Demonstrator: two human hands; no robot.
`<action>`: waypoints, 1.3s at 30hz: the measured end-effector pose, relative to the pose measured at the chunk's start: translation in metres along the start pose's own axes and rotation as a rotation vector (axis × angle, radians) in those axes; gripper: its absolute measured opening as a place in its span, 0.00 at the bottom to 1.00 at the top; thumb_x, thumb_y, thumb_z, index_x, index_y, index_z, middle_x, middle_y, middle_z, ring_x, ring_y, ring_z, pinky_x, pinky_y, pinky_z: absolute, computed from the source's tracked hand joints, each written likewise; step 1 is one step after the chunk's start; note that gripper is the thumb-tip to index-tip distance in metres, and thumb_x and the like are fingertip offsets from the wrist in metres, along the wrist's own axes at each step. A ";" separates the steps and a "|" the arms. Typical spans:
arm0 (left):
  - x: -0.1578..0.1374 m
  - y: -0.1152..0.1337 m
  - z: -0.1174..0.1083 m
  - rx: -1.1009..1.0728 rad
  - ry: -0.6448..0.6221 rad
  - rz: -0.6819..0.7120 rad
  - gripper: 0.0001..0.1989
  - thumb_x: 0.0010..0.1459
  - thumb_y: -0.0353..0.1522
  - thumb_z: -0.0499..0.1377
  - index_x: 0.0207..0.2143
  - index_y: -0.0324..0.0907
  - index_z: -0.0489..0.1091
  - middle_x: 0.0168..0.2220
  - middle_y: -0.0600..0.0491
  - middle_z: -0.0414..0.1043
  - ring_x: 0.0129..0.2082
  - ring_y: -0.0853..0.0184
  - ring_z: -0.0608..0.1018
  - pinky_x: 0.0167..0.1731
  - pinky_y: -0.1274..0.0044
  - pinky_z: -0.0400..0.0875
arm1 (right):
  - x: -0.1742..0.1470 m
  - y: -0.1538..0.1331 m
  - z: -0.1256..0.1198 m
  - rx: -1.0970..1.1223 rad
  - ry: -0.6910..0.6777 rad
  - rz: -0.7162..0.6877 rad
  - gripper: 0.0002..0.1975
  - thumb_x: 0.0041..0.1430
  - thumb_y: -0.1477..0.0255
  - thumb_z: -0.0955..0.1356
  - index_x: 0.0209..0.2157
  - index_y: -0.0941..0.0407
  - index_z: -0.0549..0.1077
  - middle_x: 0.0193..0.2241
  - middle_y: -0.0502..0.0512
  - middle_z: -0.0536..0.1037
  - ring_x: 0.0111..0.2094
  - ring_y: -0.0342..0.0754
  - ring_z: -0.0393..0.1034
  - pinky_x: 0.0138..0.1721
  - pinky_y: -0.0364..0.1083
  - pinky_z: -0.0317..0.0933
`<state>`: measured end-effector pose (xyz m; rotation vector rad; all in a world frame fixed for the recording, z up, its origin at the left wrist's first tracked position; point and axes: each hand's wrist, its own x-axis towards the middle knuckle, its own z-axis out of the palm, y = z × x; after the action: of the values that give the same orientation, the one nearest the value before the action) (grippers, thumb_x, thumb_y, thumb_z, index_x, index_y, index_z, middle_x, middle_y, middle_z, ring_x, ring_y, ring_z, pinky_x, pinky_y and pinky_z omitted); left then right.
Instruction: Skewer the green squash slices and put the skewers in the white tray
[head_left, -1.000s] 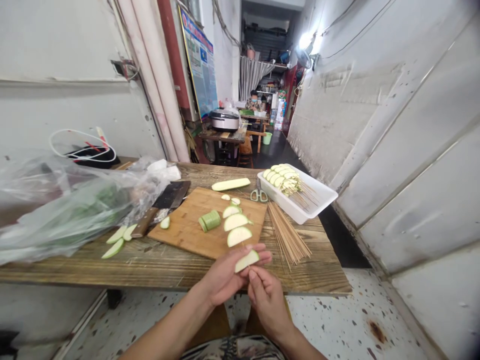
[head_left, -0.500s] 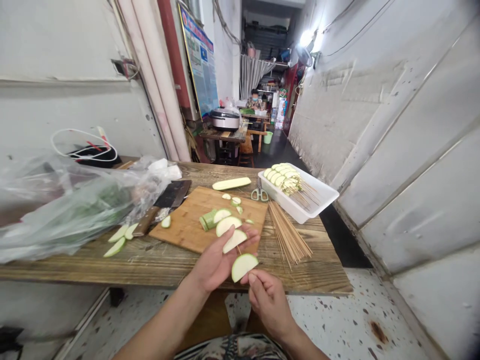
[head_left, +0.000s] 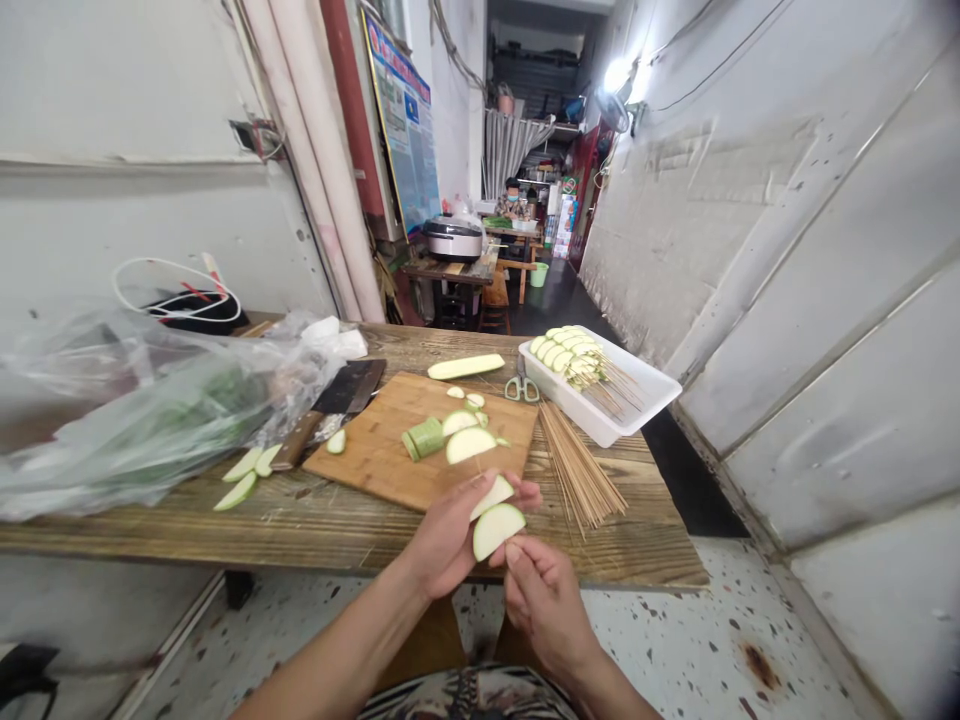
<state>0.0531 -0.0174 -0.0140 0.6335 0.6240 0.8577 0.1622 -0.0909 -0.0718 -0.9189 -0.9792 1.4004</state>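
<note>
My left hand (head_left: 450, 535) is closed around a pale half-moon zucchini slice (head_left: 491, 496) with a green rind. Just below it is another zucchini slice (head_left: 499, 531), close to the fingertips of my right hand (head_left: 541, 590). That hand pinches the end of a thin bamboo skewer, mostly hidden by the slices and fingers. Beyond my hands, cut zucchini slices (head_left: 471, 446) and a stack of green-skinned pieces (head_left: 424, 438) lie on the wooden cutting board (head_left: 375, 455), with small end bits around them.
Bamboo skewers (head_left: 577, 470) are fanned right of the board. A white tray (head_left: 645, 385) holds skewered slices; scissors (head_left: 521, 388) lie beside it. A zucchini length (head_left: 466, 367) sits behind. Left are a cleaver (head_left: 349, 388), loose slices (head_left: 238, 490) and plastic bags (head_left: 165, 410). A person (head_left: 512, 200) sits far back.
The slice in my left hand has come down to the slice by my right hand, closing the gap between them. Both hands have shifted slightly right in view.
</note>
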 end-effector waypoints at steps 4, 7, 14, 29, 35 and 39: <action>0.002 0.001 0.000 -0.055 -0.003 0.006 0.16 0.57 0.39 0.56 0.41 0.35 0.71 0.47 0.39 0.72 0.50 0.55 0.72 0.44 0.70 0.70 | 0.000 -0.002 -0.003 -0.062 0.027 -0.014 0.15 0.63 0.62 0.63 0.32 0.59 0.71 0.13 0.39 0.53 0.14 0.34 0.43 0.16 0.36 0.39; 0.004 0.013 -0.005 -0.135 0.029 0.065 0.21 0.58 0.43 0.53 0.44 0.37 0.70 0.47 0.41 0.72 0.50 0.55 0.72 0.45 0.67 0.70 | -0.002 -0.001 -0.006 -0.092 0.014 -0.006 0.15 0.63 0.62 0.63 0.32 0.59 0.71 0.13 0.39 0.54 0.15 0.34 0.44 0.16 0.36 0.39; 0.008 0.033 -0.012 -0.184 0.090 0.080 0.10 0.58 0.36 0.55 0.36 0.39 0.71 0.36 0.48 0.75 0.43 0.60 0.75 0.44 0.62 0.70 | -0.004 0.005 -0.006 -0.108 -0.050 0.012 0.15 0.63 0.63 0.63 0.32 0.60 0.72 0.13 0.39 0.55 0.14 0.34 0.44 0.17 0.37 0.40; 0.007 0.033 -0.005 -0.201 0.039 0.107 0.24 0.56 0.47 0.51 0.41 0.36 0.71 0.44 0.41 0.73 0.47 0.56 0.74 0.44 0.65 0.71 | -0.003 -0.003 -0.006 -0.064 -0.007 0.028 0.16 0.61 0.60 0.64 0.31 0.60 0.70 0.12 0.38 0.51 0.13 0.34 0.41 0.15 0.37 0.37; 0.015 0.046 -0.017 -0.258 0.140 0.304 0.18 0.61 0.40 0.47 0.35 0.38 0.70 0.31 0.49 0.74 0.37 0.63 0.77 0.44 0.63 0.70 | -0.005 -0.001 -0.003 0.059 -0.084 0.110 0.17 0.59 0.58 0.66 0.28 0.59 0.70 0.09 0.37 0.52 0.11 0.33 0.39 0.13 0.37 0.35; 0.016 0.044 -0.017 -0.266 0.146 0.298 0.15 0.61 0.36 0.48 0.29 0.37 0.69 0.27 0.51 0.72 0.34 0.65 0.77 0.43 0.64 0.71 | -0.004 -0.001 -0.003 0.023 -0.083 0.109 0.18 0.58 0.57 0.66 0.28 0.60 0.71 0.09 0.38 0.53 0.11 0.33 0.40 0.14 0.37 0.35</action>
<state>0.0281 0.0224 0.0027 0.4291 0.5415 1.2510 0.1659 -0.0948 -0.0716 -0.9148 -0.9854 1.5483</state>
